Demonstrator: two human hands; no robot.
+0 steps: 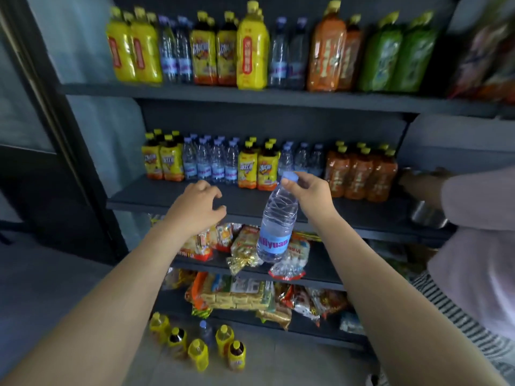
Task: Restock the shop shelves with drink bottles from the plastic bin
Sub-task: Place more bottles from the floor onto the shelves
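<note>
My right hand point(309, 192) pinches a clear water bottle point(277, 221) by its pale blue cap, and the bottle hangs tilted in front of the middle shelf point(172, 199). My left hand point(199, 208) hovers over the shelf's front edge with loosely curled fingers, holding nothing. At the back of that shelf stand rows of water bottles point(211, 162), yellow tea bottles point(163, 161) and orange drink bottles point(361, 174). Several bottles point(200, 344) stand on the floor below. The plastic bin is not in view.
The top shelf point(250, 96) carries large yellow, orange and green bottles and water. Snack packets point(242, 246) fill the two lower shelves. Another person's arm and sleeve point(459, 199) reach toward the shelf from the right. A dark door frame point(55, 135) stands at the left.
</note>
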